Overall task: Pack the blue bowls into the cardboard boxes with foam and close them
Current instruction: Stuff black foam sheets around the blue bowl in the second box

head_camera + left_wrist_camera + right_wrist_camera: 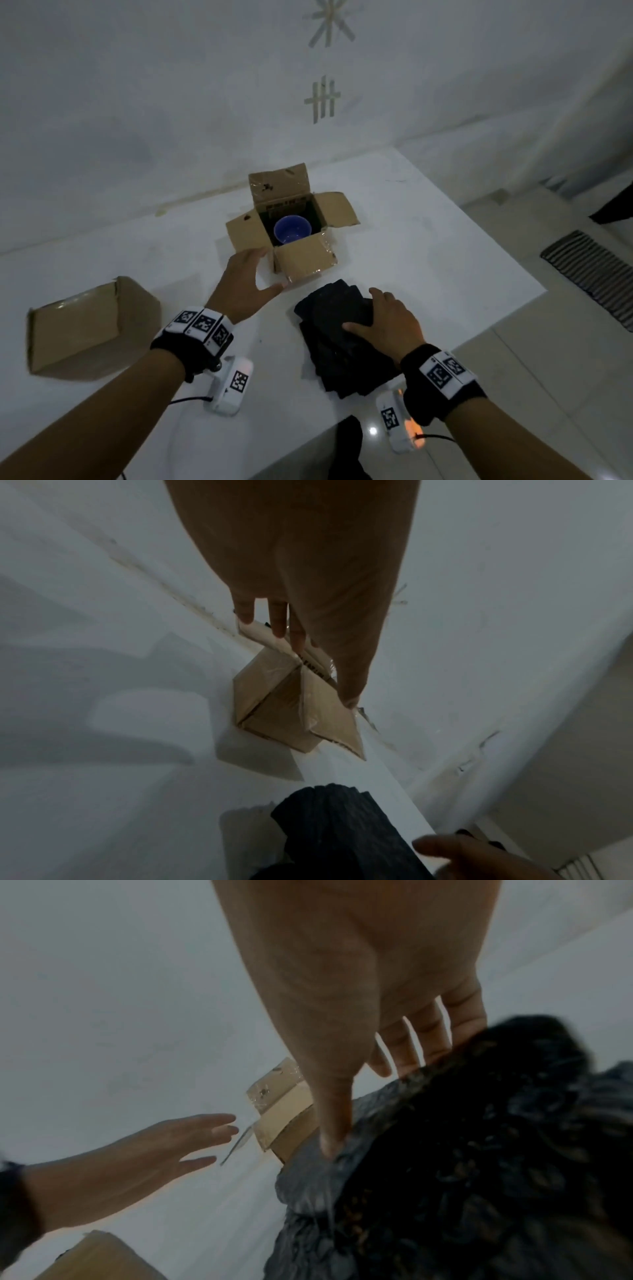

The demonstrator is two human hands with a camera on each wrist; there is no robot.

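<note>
Right grip (387, 322) is clutching the foam pile (329, 346) by the bench's (445, 274) front edge. Left grip (246, 281), spread wide, is touching the open box (308, 262), which is holding one bowl (292, 230). A second box (89, 329) is lying towards the left edge.

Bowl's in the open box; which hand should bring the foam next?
Right. The right hand lies on the foam, thumb and fingers around its top piece; the left hand is open at the box.

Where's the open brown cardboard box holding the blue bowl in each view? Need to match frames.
Head: open brown cardboard box at centre, blue bowl inside.
Left wrist: box at centre, below the left hand.
Right wrist: box at centre, partly behind the right hand.
Landmark: black foam stack beside the box.
</note>
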